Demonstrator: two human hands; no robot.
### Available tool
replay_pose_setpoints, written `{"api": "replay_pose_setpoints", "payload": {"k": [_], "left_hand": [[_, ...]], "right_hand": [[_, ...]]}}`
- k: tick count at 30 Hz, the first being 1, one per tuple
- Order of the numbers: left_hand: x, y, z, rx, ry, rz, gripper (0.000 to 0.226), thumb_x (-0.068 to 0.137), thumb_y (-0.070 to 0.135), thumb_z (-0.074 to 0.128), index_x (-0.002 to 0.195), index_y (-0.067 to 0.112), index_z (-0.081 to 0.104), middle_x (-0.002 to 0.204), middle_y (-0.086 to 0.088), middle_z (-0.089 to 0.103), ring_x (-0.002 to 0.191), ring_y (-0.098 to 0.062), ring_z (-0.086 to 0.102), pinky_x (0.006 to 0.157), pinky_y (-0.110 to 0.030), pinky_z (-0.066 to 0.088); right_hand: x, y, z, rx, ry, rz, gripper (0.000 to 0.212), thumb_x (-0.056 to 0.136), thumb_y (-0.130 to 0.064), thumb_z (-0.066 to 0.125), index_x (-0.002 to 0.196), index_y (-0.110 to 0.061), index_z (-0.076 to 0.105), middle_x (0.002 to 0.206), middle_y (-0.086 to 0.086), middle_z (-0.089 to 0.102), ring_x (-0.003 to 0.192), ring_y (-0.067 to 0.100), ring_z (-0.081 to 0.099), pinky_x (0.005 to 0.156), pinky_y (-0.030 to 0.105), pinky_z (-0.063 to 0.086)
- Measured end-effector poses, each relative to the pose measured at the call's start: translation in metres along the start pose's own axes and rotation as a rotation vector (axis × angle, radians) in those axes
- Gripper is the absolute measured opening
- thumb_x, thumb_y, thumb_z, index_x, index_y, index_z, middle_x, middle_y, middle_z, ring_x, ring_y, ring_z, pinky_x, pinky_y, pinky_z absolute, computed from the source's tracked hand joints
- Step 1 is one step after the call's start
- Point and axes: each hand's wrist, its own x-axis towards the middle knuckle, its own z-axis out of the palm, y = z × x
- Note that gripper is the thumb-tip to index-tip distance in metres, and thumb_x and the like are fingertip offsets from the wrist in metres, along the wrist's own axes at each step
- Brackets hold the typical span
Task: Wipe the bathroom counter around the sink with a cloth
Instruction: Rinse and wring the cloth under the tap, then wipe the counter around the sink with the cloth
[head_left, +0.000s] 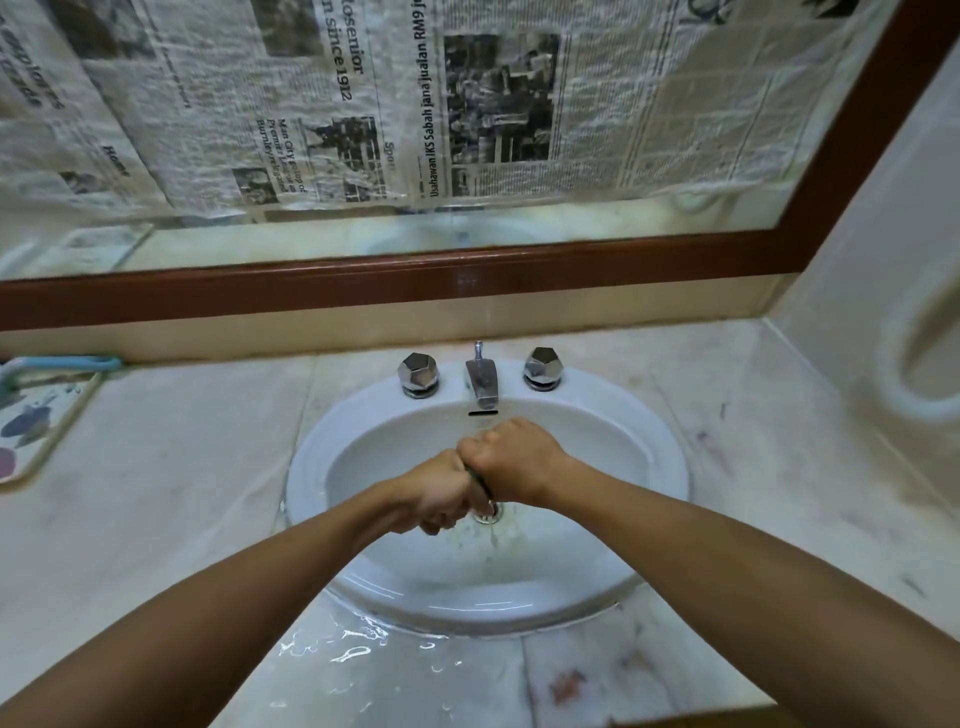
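Note:
Both hands meet over the white oval sink (660, 467), just above the drain (488, 512). My left hand (436, 491) and my right hand (514, 460) are each clenched on a dark cloth (480, 483), twisted between them; only a thin dark strip of it shows. The marble counter (156, 493) surrounds the sink. A puddle of water (337, 644) lies on the counter at the sink's front edge.
A chrome faucet (481, 382) with two faceted knobs (418, 371) (543, 366) stands behind the basin. A patterned tray (36, 421) sits at the far left. A wood-framed mirror (467, 275) covered in newspaper rises at the back. Stains mark the right counter (714, 447).

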Motion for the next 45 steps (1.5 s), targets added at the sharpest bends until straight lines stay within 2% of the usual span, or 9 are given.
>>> {"api": "replay_pose_setpoints", "payload": {"k": [6, 12, 18, 24, 28, 32, 36, 41, 45], "left_hand": [[-0.014, -0.016, -0.012, -0.197, -0.294, -0.061, 0.049, 0.085, 0.005, 0.052, 0.039, 0.02, 0.051, 0.04, 0.005, 0.025, 0.035, -0.008, 0.018, 0.047, -0.024, 0.006], [0.002, -0.011, -0.009, 0.317, -0.028, 0.146, 0.015, 0.075, 0.018, 0.07, 0.07, 0.008, 0.059, 0.056, -0.004, 0.05, 0.048, -0.019, 0.042, 0.045, -0.027, 0.034], [0.016, -0.013, 0.013, 1.189, 0.2, 0.707, 0.026, 0.081, 0.044, 0.056, 0.091, 0.021, 0.059, 0.082, -0.003, 0.065, 0.071, -0.027, 0.06, 0.058, -0.029, 0.038], [0.042, -0.011, 0.052, 1.085, 0.331, 1.252, 0.02, 0.061, 0.023, 0.07, 0.068, 0.02, 0.052, 0.059, 0.005, 0.055, 0.045, -0.019, 0.05, 0.037, -0.025, 0.039], [0.053, 0.006, 0.104, 0.942, 0.389, 1.283, 0.03, 0.057, 0.02, 0.072, 0.084, 0.022, 0.058, 0.075, 0.004, 0.056, 0.061, -0.019, 0.053, 0.051, -0.029, 0.039], [0.064, 0.008, 0.152, 0.725, 0.348, 0.921, 0.069, 0.065, 0.037, 0.063, 0.132, 0.031, 0.045, 0.125, 0.004, 0.053, 0.105, -0.019, 0.052, 0.077, -0.035, 0.047], [0.085, 0.009, 0.178, 0.475, 0.36, 0.643, 0.074, 0.073, 0.045, 0.052, 0.141, 0.022, 0.04, 0.14, 0.003, 0.043, 0.126, -0.021, 0.041, 0.101, -0.037, 0.038], [0.117, 0.047, 0.207, 0.334, 0.499, 0.453, 0.055, 0.083, 0.025, 0.065, 0.134, 0.02, 0.045, 0.137, 0.002, 0.042, 0.126, -0.022, 0.038, 0.101, -0.029, 0.031], [0.144, 0.083, 0.218, 0.264, 0.526, 0.267, 0.06, 0.089, 0.035, 0.058, 0.141, 0.017, 0.034, 0.146, -0.006, 0.029, 0.13, -0.032, 0.037, 0.102, -0.041, 0.034]], "right_hand": [[0.011, -0.015, 0.001, 0.045, 0.082, -0.07, 0.022, 0.056, -0.012, 0.077, 0.064, -0.007, 0.057, 0.051, 0.01, 0.06, 0.037, 0.028, 0.055, 0.04, 0.022, 0.03], [-0.016, -0.017, -0.01, 0.188, -0.169, 0.247, 0.026, 0.076, -0.015, 0.067, 0.1, -0.01, 0.057, 0.089, 0.014, 0.064, 0.068, 0.031, 0.049, 0.048, 0.028, 0.023], [-0.076, -0.024, -0.005, 1.096, -0.258, 0.754, 0.026, 0.072, -0.022, 0.081, 0.085, -0.014, 0.059, 0.072, 0.002, 0.058, 0.06, 0.015, 0.054, 0.05, 0.024, 0.044], [-0.146, -0.025, -0.002, 1.993, -0.118, 0.953, 0.022, 0.088, -0.018, 0.066, 0.095, 0.003, 0.063, 0.078, 0.021, 0.065, 0.047, 0.016, 0.052, 0.046, 0.024, 0.043], [-0.188, -0.009, 0.005, 2.155, -0.021, 1.048, 0.034, 0.091, -0.014, 0.062, 0.114, 0.012, 0.06, 0.108, 0.03, 0.065, 0.084, 0.034, 0.069, 0.075, 0.036, 0.058], [-0.248, 0.025, 0.014, 2.027, 0.267, 1.298, 0.024, 0.09, -0.01, 0.061, 0.103, 0.009, 0.066, 0.09, 0.021, 0.071, 0.074, 0.024, 0.069, 0.068, 0.029, 0.056], [-0.322, 0.102, 0.039, 1.498, 0.474, 1.526, 0.032, 0.097, -0.018, 0.054, 0.127, -0.005, 0.056, 0.124, 0.013, 0.062, 0.099, 0.024, 0.063, 0.09, 0.032, 0.048], [-0.344, 0.174, 0.091, 0.466, 0.205, 1.413, 0.054, 0.087, 0.002, 0.045, 0.142, -0.003, 0.041, 0.143, 0.021, 0.044, 0.126, 0.04, 0.044, 0.097, 0.045, 0.044], [-0.344, 0.197, 0.118, 0.421, 0.006, 1.217, 0.074, 0.089, -0.055, 0.016, 0.147, -0.012, 0.035, 0.153, 0.012, 0.034, 0.139, 0.032, 0.033, 0.112, 0.046, 0.029]]}}
